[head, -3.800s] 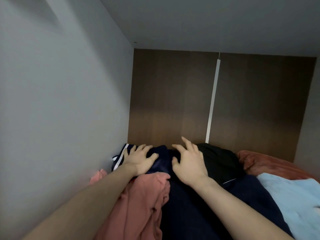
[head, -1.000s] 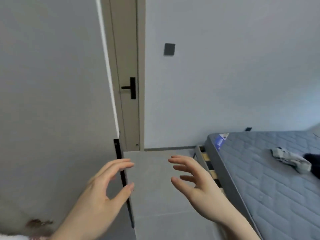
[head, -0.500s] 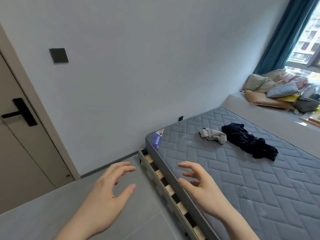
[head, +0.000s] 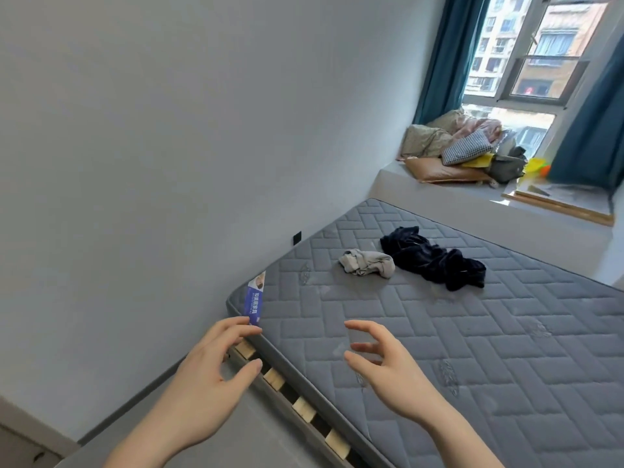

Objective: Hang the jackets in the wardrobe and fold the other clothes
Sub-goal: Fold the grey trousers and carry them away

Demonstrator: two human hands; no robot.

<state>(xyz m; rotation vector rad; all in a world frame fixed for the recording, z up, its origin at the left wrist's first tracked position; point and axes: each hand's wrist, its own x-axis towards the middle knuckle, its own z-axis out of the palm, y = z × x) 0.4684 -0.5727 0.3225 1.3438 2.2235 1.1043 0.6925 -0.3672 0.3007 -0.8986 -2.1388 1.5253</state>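
Note:
A crumpled dark navy garment (head: 434, 259) lies on the bare grey quilted mattress (head: 489, 349), and a small bunched light grey garment (head: 367, 263) sits just left of it, touching or nearly so. My left hand (head: 209, 376) hovers over the mattress's near left corner with fingers loosely spread, holding nothing. Over the mattress's near part my right hand (head: 381, 363) is raised with fingers relaxed and empty. Both hands are well short of the two garments.
The wooden bed slats (head: 304, 407) show along the mattress's left edge above the grey floor. A grey wall runs on the left. A window ledge (head: 506, 197) at the far right carries a pile of bedding and bags (head: 462, 150), with teal curtains beside the window.
The view has swung from the wardrobe shelf, where both hands pressed on stacked clothes, past the door to the bed. Both hands are now empty and raised; the two garments have come nearer.

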